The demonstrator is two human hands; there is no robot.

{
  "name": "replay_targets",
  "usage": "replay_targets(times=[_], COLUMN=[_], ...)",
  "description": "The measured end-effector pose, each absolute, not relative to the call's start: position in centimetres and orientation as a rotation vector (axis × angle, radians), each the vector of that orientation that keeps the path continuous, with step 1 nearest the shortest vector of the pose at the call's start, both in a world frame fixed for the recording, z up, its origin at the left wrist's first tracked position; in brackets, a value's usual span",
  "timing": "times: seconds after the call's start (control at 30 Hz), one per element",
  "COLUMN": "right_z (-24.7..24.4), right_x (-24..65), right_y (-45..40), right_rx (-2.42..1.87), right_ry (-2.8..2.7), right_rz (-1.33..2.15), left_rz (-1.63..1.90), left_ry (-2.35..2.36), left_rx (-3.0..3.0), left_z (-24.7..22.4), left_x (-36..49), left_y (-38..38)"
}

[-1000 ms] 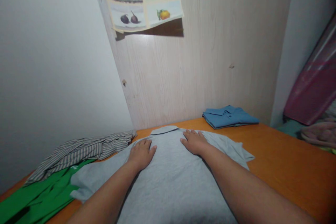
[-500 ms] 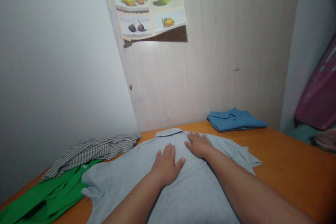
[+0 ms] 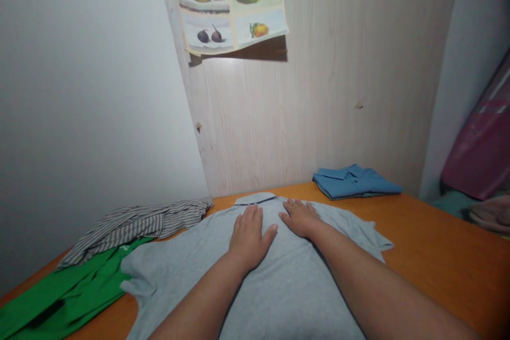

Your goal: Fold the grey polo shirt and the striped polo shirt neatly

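A light grey short-sleeved shirt [image 3: 287,287] lies spread out, its collar [image 3: 255,199] at the far end and its back facing up. My left hand [image 3: 250,239] rests on the upper back of the shirt, just below the collar, fingers stretched out and thumb apart. To the right of the collar, my right hand [image 3: 300,218] lies flat near the shoulder, also with outstretched fingers. Neither hand grips the cloth. The shirt's lower end runs out of view beneath my forearms.
The shirt lies on an orange-brown table [image 3: 446,260]. A folded blue shirt [image 3: 356,183] sits at the back right. On the left are a striped garment [image 3: 147,223] and a green garment [image 3: 75,289]. A wall with a fruit picture [image 3: 233,8] stands behind.
My left hand has slid forward over the shirt toward the collar. The right hand stays in nearly the same place. The camera view has shifted slightly.
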State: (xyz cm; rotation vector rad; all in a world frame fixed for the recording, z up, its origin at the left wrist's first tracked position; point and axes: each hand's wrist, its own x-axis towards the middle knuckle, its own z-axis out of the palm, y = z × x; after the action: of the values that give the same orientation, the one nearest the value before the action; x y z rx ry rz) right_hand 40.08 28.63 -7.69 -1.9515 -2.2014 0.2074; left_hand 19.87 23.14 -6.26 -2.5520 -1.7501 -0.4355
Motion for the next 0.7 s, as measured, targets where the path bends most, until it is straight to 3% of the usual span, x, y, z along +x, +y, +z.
replay_targets(times=[0.2,0.33,0.53,0.7], right_z=[-7.3,-6.8,-6.9,-7.2], right_x=[39.7,39.2,39.2,39.3], right_y=[28.3,27.8,28.0,28.3], right_rx=[-1.963,-1.860,-1.849,-1.835], right_ry=[-2.149,-2.159,-2.296,-2.242], right_rz=[0.138,0.092,0.311,0.206], left_rz=[-0.203,-0.175,-0.165,-0.158], left_ry=[-1.773,-1.810,-1.815,-1.822], left_rx=[-2.699,-2.698,-2.709,-2.713], left_z=[-7.0,-6.9,-6.8,-6.7], left_x=[19.9,19.9,20.0,20.1], left_y=[23.5,23.5,23.4,23.3])
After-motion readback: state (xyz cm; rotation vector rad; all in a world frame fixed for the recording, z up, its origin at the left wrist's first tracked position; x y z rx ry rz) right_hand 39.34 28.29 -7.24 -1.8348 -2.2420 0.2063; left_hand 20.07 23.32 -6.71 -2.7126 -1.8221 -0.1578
